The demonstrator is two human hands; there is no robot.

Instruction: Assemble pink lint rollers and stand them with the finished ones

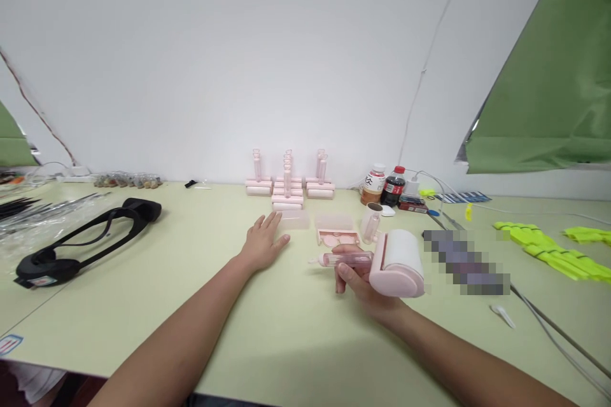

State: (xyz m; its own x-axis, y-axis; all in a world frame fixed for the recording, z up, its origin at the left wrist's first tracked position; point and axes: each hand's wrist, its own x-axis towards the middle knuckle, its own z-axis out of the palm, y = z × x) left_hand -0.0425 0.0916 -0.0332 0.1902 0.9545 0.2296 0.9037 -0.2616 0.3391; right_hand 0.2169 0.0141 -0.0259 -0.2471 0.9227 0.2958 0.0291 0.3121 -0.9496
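My right hand (pixel 356 276) is wrapped round the clear pink handle of a lint roller (pixel 398 261), its white roll and pink cover pointing right and raised above the table. My left hand (pixel 262 241) lies spread on the tabletop, fingers apart. By its fingertips is a translucent pink cover (pixel 294 220), with a second translucent cover (pixel 334 222) to the right. Just behind my right hand lies an open pink frame-like part (pixel 338 238) with round shapes inside. A small roller with a clear handle (pixel 370 224) stands beside it.
Several assembled lint rollers (pixel 287 194) stand by the wall. A cola bottle (pixel 393 186) and a white-capped bottle (pixel 372 186) are at back right. Black headgear (pixel 86 248) lies left. Neon straps (pixel 556 251), cables and a white earbud (pixel 503 315) are on the right.
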